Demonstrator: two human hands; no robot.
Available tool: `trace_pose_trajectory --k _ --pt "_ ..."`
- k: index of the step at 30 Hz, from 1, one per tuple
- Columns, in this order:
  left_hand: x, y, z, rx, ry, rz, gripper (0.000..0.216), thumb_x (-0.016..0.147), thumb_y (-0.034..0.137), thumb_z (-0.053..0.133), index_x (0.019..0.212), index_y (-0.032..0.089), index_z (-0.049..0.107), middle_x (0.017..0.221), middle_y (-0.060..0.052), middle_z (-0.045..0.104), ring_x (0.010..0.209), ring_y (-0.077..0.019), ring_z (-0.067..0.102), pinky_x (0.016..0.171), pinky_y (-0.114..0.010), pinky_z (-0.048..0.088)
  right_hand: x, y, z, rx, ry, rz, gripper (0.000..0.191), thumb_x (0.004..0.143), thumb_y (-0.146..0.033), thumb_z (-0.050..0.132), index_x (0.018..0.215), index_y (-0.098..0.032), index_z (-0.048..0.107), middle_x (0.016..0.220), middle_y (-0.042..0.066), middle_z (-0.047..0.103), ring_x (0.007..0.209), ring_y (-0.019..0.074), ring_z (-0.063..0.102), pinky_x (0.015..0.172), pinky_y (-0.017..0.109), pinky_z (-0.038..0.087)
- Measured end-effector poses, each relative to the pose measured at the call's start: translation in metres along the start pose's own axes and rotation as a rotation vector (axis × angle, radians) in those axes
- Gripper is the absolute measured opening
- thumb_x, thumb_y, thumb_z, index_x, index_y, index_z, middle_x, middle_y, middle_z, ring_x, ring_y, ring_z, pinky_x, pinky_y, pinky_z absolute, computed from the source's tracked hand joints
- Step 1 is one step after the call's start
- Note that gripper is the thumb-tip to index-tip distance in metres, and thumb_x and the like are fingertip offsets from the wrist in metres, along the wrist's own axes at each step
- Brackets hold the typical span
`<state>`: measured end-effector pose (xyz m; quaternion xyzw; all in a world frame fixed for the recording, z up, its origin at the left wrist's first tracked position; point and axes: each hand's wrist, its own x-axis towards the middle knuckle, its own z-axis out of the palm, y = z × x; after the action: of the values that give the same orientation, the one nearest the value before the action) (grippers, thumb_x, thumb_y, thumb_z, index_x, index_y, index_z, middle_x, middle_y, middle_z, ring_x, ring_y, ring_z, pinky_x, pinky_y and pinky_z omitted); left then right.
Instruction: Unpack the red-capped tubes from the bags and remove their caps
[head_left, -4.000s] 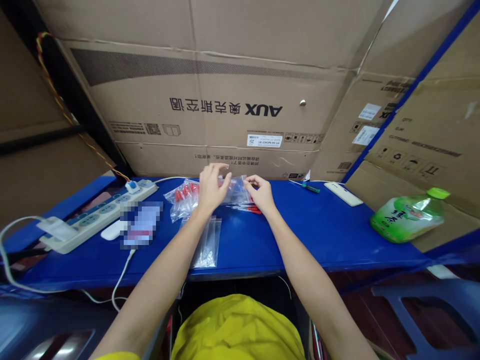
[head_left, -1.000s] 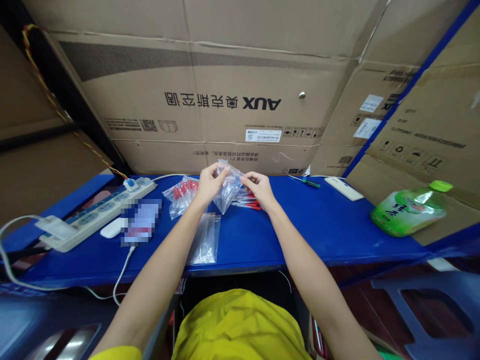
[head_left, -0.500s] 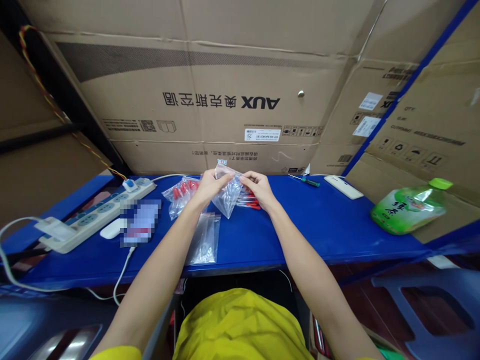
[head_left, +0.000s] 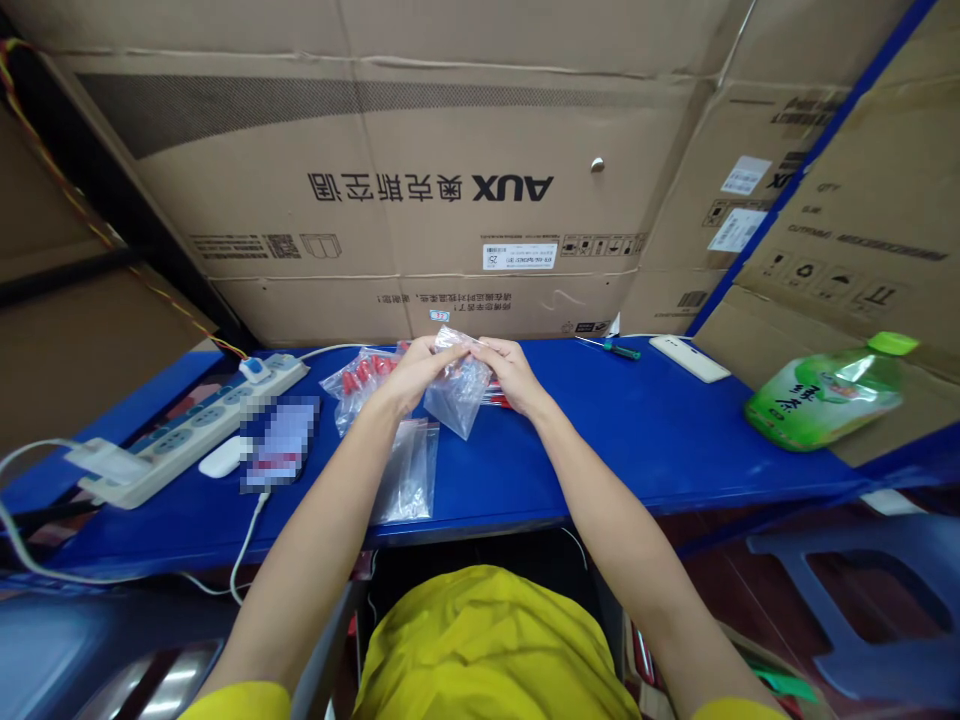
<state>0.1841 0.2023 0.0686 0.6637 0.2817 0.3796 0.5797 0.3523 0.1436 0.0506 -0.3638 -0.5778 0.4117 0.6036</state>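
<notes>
Between my hands, over the blue table, hangs a clear plastic bag (head_left: 459, 400). My left hand (head_left: 420, 375) pinches its upper left side, and my right hand (head_left: 510, 372) grips the upper right, the fingertips of both nearly meeting. Whether anything is inside the bag cannot be made out. Behind my right hand lie thin sticks with red ends (head_left: 496, 397), partly hidden. Left of my left hand rest clear bags with red-topped pieces (head_left: 364, 375). Below my left wrist, flat clear zip bags (head_left: 411, 475) lie near the table's front edge.
A white power strip (head_left: 195, 425) and a blurred-out phone (head_left: 281, 445) on a cable are at the left. A green screwdriver (head_left: 619, 350), a whitish phone-like slab (head_left: 688, 358) and a green drink bottle (head_left: 825, 395) lie at the right. Cardboard (head_left: 420, 130) walls the back.
My hands have drawn closer together at the bag's top, and the bag looks more crumpled there. The camera view has shifted slightly.
</notes>
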Motion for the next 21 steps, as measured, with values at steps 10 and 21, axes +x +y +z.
trace_pose_trajectory --k 10,21 --pt "-0.003 0.017 -0.016 0.175 0.140 0.123 0.047 0.081 0.059 0.081 0.066 0.018 0.064 0.057 0.002 0.051 0.050 -0.0081 0.036 0.049 -0.025 0.026 -0.001 -0.002 0.007 -0.007 -0.049 0.093 0.057 0.081 -0.076 0.069 0.068 -0.023 0.052 0.059 -0.005 0.043 0.053 0.0106 0.039 0.050 0.026 0.034" --pt "-0.087 0.021 -0.049 0.519 0.499 -0.069 0.037 0.091 0.057 0.064 0.093 0.020 0.064 0.061 0.002 0.058 0.045 -0.0142 0.047 0.046 -0.027 0.035 -0.009 0.004 0.025 -0.201 -0.242 0.007 0.057 0.102 -0.070 0.047 0.072 -0.023 0.058 0.063 -0.001 0.052 0.059 0.0137 0.047 0.060 0.029 0.038"
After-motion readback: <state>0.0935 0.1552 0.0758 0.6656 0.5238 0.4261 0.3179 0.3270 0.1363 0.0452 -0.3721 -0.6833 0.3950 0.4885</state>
